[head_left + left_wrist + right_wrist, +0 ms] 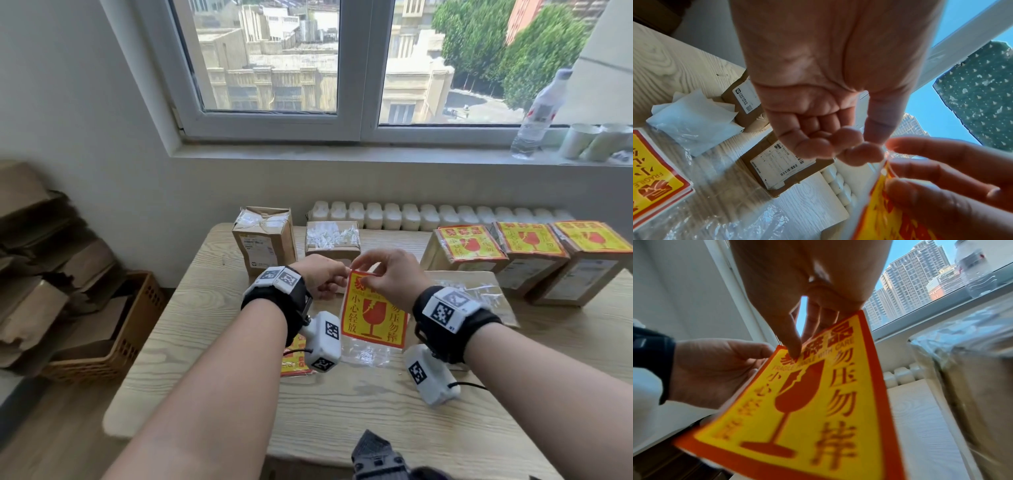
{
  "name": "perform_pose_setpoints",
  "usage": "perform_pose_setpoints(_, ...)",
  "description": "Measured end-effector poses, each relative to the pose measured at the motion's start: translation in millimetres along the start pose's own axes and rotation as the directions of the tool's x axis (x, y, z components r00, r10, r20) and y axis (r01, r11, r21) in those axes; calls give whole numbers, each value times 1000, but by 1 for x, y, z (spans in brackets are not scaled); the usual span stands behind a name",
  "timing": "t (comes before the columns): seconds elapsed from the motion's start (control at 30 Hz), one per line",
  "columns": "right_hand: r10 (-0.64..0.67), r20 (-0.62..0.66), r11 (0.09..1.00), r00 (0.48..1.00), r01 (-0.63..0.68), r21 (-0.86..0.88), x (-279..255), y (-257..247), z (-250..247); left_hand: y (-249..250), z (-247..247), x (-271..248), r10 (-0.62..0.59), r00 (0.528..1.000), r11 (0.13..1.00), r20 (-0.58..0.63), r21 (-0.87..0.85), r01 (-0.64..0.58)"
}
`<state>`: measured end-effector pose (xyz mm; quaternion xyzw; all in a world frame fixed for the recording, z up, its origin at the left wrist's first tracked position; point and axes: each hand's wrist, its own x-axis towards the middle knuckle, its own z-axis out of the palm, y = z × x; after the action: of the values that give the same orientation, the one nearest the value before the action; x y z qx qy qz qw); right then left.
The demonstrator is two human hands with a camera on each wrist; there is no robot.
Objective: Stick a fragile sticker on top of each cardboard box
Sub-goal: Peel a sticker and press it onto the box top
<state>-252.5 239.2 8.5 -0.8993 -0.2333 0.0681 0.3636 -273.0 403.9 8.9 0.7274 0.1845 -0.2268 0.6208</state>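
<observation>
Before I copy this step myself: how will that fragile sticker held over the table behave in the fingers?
Likely floppy and light: the fragile sticker hangs limp from both hands' pinch at its top edge. It bows in the right wrist view, so probably thin. Its clear backing trails below, so it may curl or cling.

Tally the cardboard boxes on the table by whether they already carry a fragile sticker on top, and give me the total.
Boxes with a fragile sticker on top: 3, at the right end
Boxes with no sticker yet: 2, at the back left
Total: 5 cardboard boxes
</observation>
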Motion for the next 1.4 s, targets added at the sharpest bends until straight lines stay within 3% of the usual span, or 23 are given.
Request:
perform_pose_setpoints(0.4,19,30,999,999,-21,40,8,3,8,-2,-11,-1,-49,997,996,64,-66,53)
perform_pose_setpoints(0.73,-21,-61,998,998,24,58,9,-3,11,0,-11,-2,-39,997,966,68,-252,55)
perform_pose_setpoints(0.9,21,-57,999,998,-19,32,11,-5,8,1,-12,-1,-45,998,955,45,-290,56)
perform_pose_setpoints(1.17,99,-52,988,994,-92,121,15,1,10,2,-16,-3,77,993,959,93,-278,-49)
perform_pose_setpoints(1.4,72,-55,975,996,-58,215,20,4,14,-5,-17,7,146,989,975,-29,-163,-149)
